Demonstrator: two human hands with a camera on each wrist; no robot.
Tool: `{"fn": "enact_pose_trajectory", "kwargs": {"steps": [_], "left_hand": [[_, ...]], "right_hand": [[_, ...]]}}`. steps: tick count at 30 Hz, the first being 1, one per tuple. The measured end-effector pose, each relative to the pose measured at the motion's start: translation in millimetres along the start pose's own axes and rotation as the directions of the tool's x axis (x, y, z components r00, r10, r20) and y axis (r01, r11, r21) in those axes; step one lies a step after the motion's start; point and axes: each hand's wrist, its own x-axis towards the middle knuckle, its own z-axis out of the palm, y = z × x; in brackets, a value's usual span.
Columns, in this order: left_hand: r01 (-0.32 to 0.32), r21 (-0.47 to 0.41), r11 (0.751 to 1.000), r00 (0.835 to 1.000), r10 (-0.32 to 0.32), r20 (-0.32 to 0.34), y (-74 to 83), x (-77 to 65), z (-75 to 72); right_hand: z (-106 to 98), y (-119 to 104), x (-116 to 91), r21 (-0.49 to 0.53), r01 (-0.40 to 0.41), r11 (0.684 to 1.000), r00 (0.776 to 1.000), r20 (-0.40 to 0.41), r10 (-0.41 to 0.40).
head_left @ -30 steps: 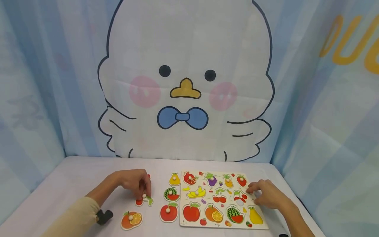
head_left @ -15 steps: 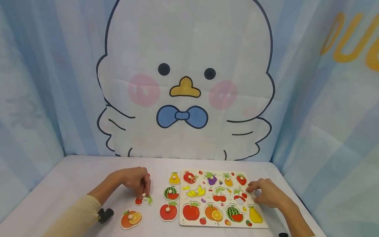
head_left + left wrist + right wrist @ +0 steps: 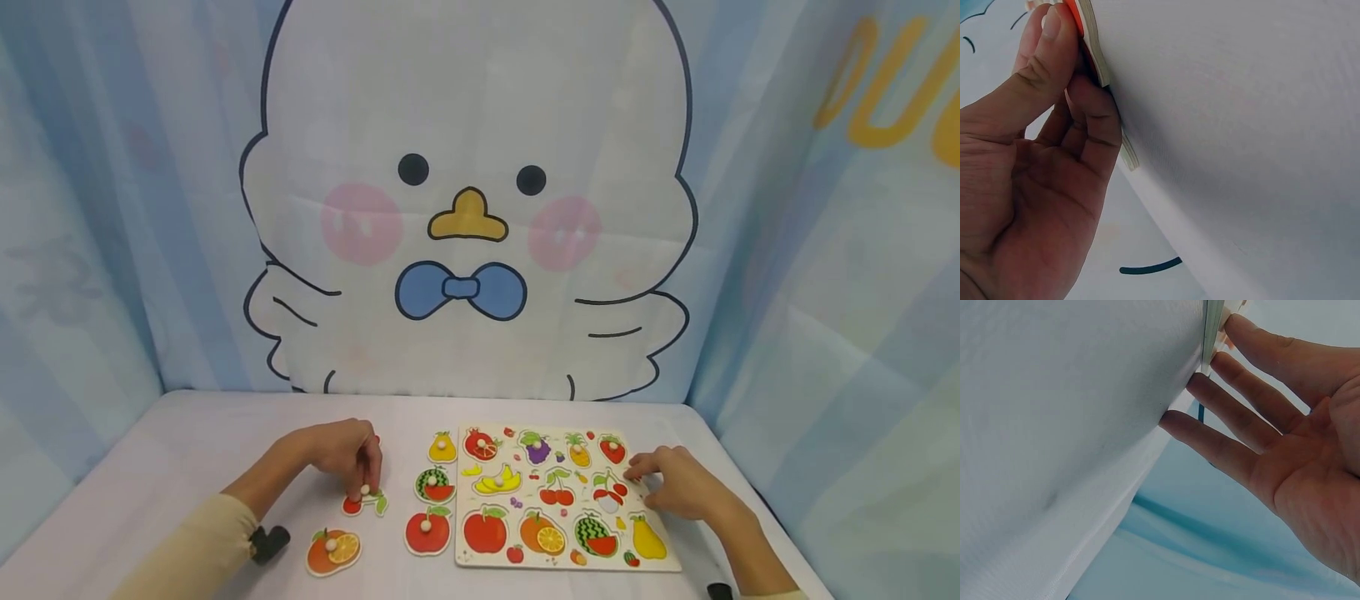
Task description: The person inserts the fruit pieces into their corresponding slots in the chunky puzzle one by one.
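My left hand (image 3: pixel 341 450) pinches the small round knob of a cherry puzzle piece (image 3: pixel 352 506) that lies on the table left of the board. In the left wrist view, the thumb (image 3: pixel 1047 56) and fingers meet at the red piece (image 3: pixel 1074 17). My right hand (image 3: pixel 682 483) rests at the right edge of the fruit puzzle board (image 3: pixel 562 569), fingers spread and relaxed. Thumb and forefinger touch the board's edge (image 3: pixel 1211 334) in the right wrist view. Knobbed pomegranate, grape, pineapple, strawberry and banana pieces sit in the board.
Left of the board lie loose pear (image 3: pixel 442 452), watermelon (image 3: pixel 434 492), apple (image 3: pixel 427 533) and orange (image 3: pixel 333 558) pieces. Something red (image 3: pixel 377 439) shows partly behind the left hand. A black device (image 3: pixel 270 545) is at the left wrist. A printed curtain (image 3: pixel 465 350) hangs behind the table.
The head view has tilted slightly, so everything sits a little higher. Both hands and all the pieces otherwise keep about the same places.
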Motion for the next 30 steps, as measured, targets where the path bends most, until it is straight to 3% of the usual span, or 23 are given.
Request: {"fn": "enact_pose_trajectory", "kwargs": {"steps": [7,30], "left_hand": [[-0.019,-0.015,1.0,1.0,0.019,-0.02,1.4,-3.2,0.1],[-0.047,-0.005,0.999,0.999,0.047,0.001,5.2,-7.3,-2.2]], "right_hand": [[-0.5,1.6,2.2,0.006,0.0,1.0,1.0,0.004,0.0],[0.2,0.6,-1.5,0.011,-0.008,1.0,1.0,-0.003,0.008]]}}
